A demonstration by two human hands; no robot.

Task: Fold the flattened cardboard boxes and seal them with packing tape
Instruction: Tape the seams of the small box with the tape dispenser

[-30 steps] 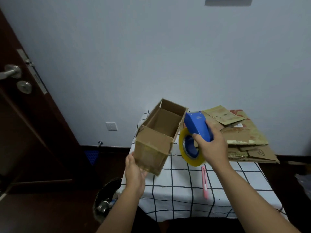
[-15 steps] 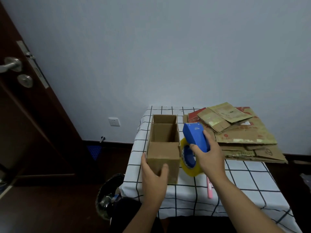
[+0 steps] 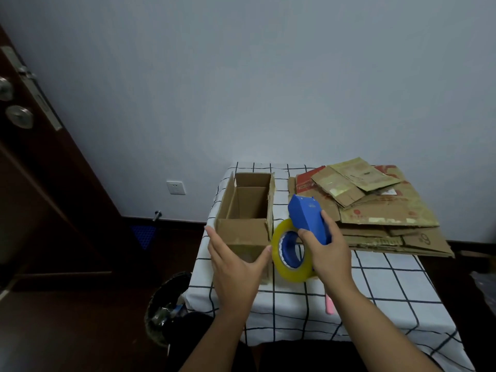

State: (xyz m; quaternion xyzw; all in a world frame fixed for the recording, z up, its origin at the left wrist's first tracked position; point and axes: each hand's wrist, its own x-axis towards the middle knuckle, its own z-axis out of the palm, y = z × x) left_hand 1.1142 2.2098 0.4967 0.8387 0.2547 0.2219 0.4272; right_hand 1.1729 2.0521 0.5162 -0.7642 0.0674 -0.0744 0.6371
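An open-topped cardboard box (image 3: pixel 249 208) stands upright on the left part of the checked table (image 3: pixel 375 291), its flaps up. My left hand (image 3: pixel 236 267) lies against the box's near end with fingers spread straight, thumb at the right corner. Just right of the box, my right hand (image 3: pixel 330 253) grips the handle of a blue tape dispenser (image 3: pixel 306 213) that carries a yellowish roll of tape (image 3: pixel 279 253) and is held above the table. A stack of flattened cardboard boxes (image 3: pixel 375 210) lies at the table's back right.
A pink utility knife (image 3: pixel 329 306) lies on the cloth, partly hidden under my right forearm. A dark waste bin (image 3: pixel 166 310) sits on the floor left of the table. A brown door (image 3: pixel 40 197) stands at the left, and a wall runs behind the table.
The box, held tilted in the air a second ago, now stands upright on the table. My left hand moved from under it to its near end and spread out. The dispenser barely moved.
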